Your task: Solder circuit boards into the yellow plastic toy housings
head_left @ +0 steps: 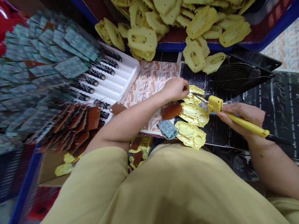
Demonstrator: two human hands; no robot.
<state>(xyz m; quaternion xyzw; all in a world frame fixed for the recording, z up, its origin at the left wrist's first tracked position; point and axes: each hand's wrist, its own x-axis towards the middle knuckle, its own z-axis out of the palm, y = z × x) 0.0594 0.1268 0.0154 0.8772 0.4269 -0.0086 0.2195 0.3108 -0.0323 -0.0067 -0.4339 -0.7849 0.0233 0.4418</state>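
Observation:
My right hand (243, 116) is closed round a yellow soldering iron (235, 116), its tip pointing left at the topmost of three yellow plastic shells (193, 114) lying in a row on the table. My left hand (175, 88) is closed in a pinch at that top shell (195, 95), right by the iron's tip; what the fingers pinch is too small to make out. A brown circuit board (171, 111) and a green keypad board (167, 128) lie beside the shells, wired to them.
A blue-rimmed bin (177, 46) heaped with yellow shells stands at the back. A white tray (121, 77) holding dark components and piles of green (46, 62) and brown boards (77, 127) fill the left. A black fan (235, 76) sits at the right.

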